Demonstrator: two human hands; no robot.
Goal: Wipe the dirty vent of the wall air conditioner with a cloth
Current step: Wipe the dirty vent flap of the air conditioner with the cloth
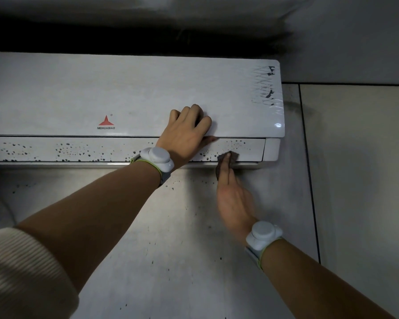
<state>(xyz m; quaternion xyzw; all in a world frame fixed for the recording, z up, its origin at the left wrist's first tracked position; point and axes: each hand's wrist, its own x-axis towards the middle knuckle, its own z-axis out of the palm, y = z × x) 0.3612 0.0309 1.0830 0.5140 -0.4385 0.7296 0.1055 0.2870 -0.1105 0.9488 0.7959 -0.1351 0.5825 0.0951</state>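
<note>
The right grip (234, 192), fingers straight, presses a dark cloth (227, 158) against the speckled vent (78, 149) near its 3 o'clock end. The left grip (186, 134) rests, fingers bent, on the air conditioner (124, 95) front at 10 o'clock from the cloth. The spattered wall (171, 226) lies below at 6 o'clock.

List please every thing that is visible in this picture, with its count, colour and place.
air conditioner: one, white, on the wall, upper picture
vent flap: one, white with dark specks, along the unit's bottom
logo: one, red, front panel
cloth: one, dark brown, pressed on the vent's right part
wall: grey, speckled, below the unit
wrist devices: two, pale grey, one on each wrist
sleeve: one, cream, lower left
left hand: rests on the front panel's lower edge
right hand: presses the cloth with straight fingers
</note>
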